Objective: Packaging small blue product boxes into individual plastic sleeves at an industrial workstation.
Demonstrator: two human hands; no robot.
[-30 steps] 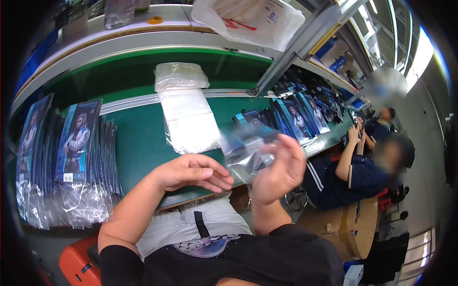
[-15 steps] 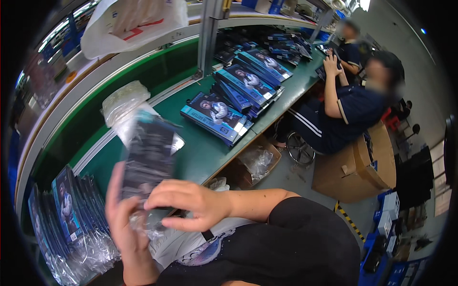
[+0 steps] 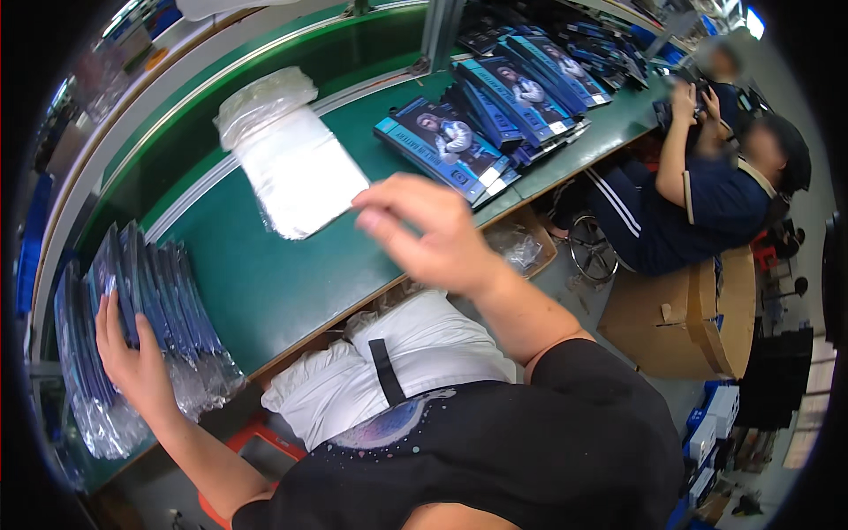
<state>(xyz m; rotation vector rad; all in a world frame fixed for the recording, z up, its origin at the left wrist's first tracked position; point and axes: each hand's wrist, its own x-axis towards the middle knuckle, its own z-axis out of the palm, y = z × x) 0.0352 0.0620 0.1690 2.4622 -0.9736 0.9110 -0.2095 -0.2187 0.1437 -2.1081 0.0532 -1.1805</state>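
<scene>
**Left hand on the wrapped boxes, right hand beside the clear bags!**

And here we are at the green bench, both arms spread wide! The left hand lies against the wrapped boxes, packed in a leaning row at the bench's left end; its fingers are spread, its thumb stands apart, and I can't tell whether it pinches a box or merely steadies the row. Over on the other side, the right hand has fingers and thumb parted, nothing visible between them, the fingertips right by a corner of the clear bags. Touching? Blurred, can't say.

Those wrapped boxes look light and fairly stiff, yet slick in their film, so I'd take one by its firm sides, not the loose, crinkled plastic at the near end. The clear bags should be another story: limp, feather-light, apt to cling together; best to pinch one layer at the near corner.

Beyond, bare boxes lie tilted in overlapping stacks, flat faces up; firm edges there, easy to lift, corners perhaps prone to dents. Further right sits a co-worker, hands raised around something dark.
</scene>
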